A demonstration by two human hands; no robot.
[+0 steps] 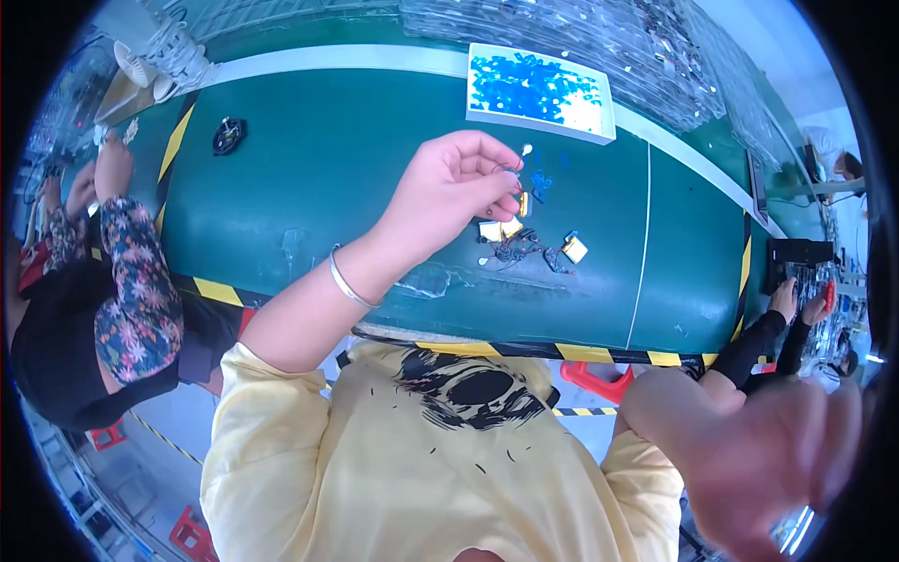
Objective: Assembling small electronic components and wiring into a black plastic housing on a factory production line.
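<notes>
Over the green table, my left hand [459,187], with a silver bangle on the wrist, is closed in a pinch on a small wired part. Its thin red wires show at the fingertips; the rest is mostly hidden by the fingers. Beside it lie small blue pieces [540,182] and a small pile of dark wired parts [513,251] with yellow-and-white flat cells [575,248]. My right hand [768,459] is raised off the table at the lower right, near the camera. Motion smears its fingers, so what they hold, if anything, does not show.
A white tray [541,123] of blue pieces stands at the back. A dark object [228,136] lies far left on the table. Clear plastic packs [562,37] are stacked beyond. People work at both sides: a flowered sleeve [136,290] left, dark sleeves [754,347] right.
</notes>
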